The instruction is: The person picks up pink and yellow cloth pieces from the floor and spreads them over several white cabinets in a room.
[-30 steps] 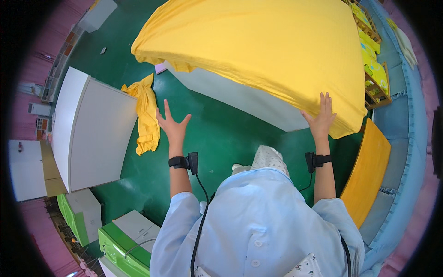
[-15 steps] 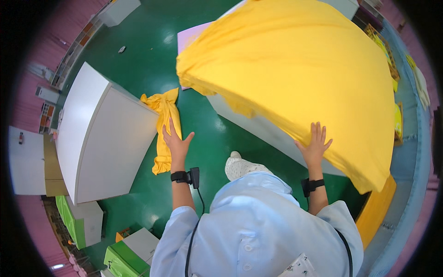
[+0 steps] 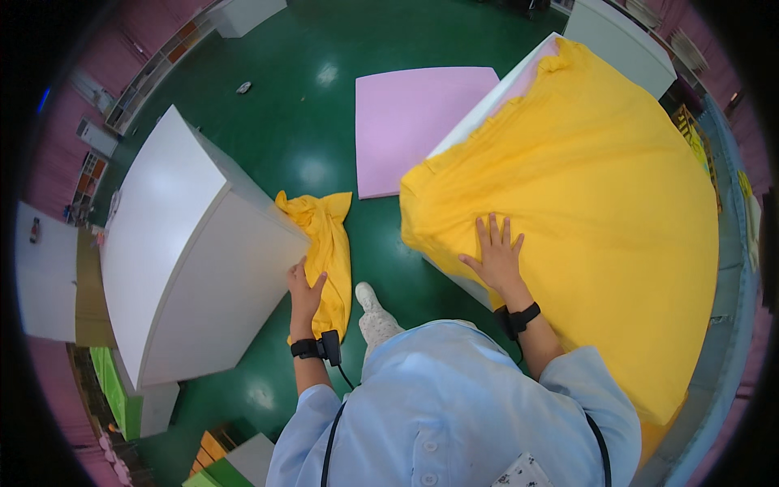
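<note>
A large yellow cloth (image 3: 592,195) is draped over a box-like white piece of furniture (image 3: 464,280) on my right, its gathered edge short of the far end. My right hand (image 3: 499,258) lies on the cloth with fingers spread. A strip of the white and pink top (image 3: 523,81) shows beyond the cloth's far edge. To the left, my left hand (image 3: 304,292) hangs with thumb and fingers apart, holding nothing. It is beside a white cabinet (image 3: 219,268). A second yellow cloth (image 3: 324,243) lies crumpled on the floor below it; whether the hand touches the cabinet I cannot tell.
A pink panel (image 3: 406,122) lies beyond the draped furniture on the green floor (image 3: 276,146). Another white cabinet (image 3: 621,49) stands at the far right. Green-covered furniture (image 3: 118,394) is at the lower left. A blue curtain (image 3: 734,268) runs along the right.
The large cloth's far edge has settled, uncovering more of the pink panel and the furniture's far end. My right hand has moved left and farther onto the cloth; my left hand is lower.
</note>
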Demonstrator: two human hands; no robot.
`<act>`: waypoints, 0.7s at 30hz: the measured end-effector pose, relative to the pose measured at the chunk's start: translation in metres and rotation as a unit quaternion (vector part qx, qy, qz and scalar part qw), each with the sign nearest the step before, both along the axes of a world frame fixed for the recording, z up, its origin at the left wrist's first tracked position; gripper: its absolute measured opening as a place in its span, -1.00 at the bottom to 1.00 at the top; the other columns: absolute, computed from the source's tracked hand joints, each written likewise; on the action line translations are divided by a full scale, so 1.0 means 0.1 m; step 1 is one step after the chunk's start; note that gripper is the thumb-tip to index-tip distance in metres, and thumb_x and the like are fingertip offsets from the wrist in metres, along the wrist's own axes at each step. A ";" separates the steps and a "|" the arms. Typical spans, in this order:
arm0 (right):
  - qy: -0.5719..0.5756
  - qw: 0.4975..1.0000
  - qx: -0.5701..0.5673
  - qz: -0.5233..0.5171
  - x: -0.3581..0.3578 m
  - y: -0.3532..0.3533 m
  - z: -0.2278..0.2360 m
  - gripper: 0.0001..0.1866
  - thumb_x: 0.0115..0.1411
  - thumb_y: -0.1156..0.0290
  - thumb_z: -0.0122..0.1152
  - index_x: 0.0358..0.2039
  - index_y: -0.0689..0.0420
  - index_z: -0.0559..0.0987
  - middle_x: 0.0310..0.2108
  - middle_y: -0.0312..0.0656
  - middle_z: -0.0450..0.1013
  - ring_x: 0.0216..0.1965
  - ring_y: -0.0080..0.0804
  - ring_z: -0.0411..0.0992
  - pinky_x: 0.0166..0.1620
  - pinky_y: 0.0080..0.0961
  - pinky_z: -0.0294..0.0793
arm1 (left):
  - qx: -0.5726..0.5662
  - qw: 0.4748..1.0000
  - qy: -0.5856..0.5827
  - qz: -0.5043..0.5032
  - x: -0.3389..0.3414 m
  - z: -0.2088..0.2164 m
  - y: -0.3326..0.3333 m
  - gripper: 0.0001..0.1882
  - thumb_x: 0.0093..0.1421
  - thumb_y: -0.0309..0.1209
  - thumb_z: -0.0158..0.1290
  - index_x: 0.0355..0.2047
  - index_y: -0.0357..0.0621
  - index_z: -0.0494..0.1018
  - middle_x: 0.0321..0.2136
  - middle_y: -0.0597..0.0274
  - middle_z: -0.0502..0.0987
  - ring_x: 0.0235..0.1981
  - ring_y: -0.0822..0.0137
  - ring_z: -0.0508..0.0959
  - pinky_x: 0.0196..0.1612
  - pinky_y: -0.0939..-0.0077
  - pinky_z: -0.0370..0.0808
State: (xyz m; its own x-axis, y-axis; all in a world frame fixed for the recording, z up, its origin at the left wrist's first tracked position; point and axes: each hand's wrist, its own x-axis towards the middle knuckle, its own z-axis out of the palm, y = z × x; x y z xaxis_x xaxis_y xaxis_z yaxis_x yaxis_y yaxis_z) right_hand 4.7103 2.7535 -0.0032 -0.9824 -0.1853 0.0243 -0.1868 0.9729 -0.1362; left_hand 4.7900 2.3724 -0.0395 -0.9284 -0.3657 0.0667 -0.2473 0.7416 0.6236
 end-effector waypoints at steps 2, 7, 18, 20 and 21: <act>-0.012 0.999 0.004 -0.038 -0.22 -0.28 0.05 -0.19 0.01 -0.24 -0.11 0.20 -0.09 0.04 0.25 -0.05 -0.18 0.25 0.11 -0.29 0.08 0.34 -0.29 | 0.073 0.991 -0.029 -0.104 -0.43 -0.11 -0.29 -0.53 0.04 -0.30 0.07 -0.06 -0.25 0.30 -0.09 -0.12 0.30 -0.02 0.03 0.29 0.01 0.33 0.24; -0.023 0.986 -0.003 -0.166 -0.62 -0.66 0.06 -0.23 0.00 -0.26 -0.13 0.19 -0.22 0.05 0.25 -0.06 -0.20 0.24 0.14 -0.35 0.06 0.37 -0.37 | 0.146 0.953 -0.065 -0.259 -1.83 0.06 -0.22 -0.59 0.06 -0.32 0.05 -0.11 -0.28 0.34 -0.18 -0.04 0.40 -0.13 0.10 0.41 -0.09 0.36 0.34; -0.022 0.937 -0.023 -0.348 -1.00 -1.03 0.24 -0.16 -0.11 -0.21 0.06 0.18 -0.22 0.09 0.25 -0.11 -0.18 0.25 0.05 -0.31 0.06 0.38 -0.35 | 0.124 0.793 -0.156 -0.575 -3.48 0.11 1.54 -0.64 -0.09 -0.22 0.17 -0.39 -0.27 0.48 -0.50 0.08 0.53 -0.48 0.23 0.53 -0.41 0.44 0.44; -0.031 0.927 -0.023 -0.373 -1.06 -1.07 0.19 -0.14 -0.13 -0.20 0.09 0.18 -0.20 0.09 0.25 -0.11 -0.18 0.25 0.05 -0.31 0.05 0.39 -0.36 | 0.076 0.771 -0.191 -0.602 -3.57 0.07 1.63 -0.69 -0.12 -0.24 0.20 -0.51 -0.29 0.51 -0.62 0.12 0.53 -0.59 0.26 0.53 -0.48 0.46 0.43; -0.046 0.922 -0.022 -0.383 -1.11 -1.06 0.19 -0.11 -0.15 -0.20 0.12 0.18 -0.19 0.08 0.25 -0.12 -0.19 0.25 0.05 -0.31 0.05 0.40 -0.37 | 0.124 0.743 -0.200 -0.626 -3.60 0.02 1.62 -0.75 -0.13 -0.31 0.20 -0.61 -0.28 0.49 -0.69 0.18 0.50 -0.64 0.38 0.48 -0.53 0.53 0.39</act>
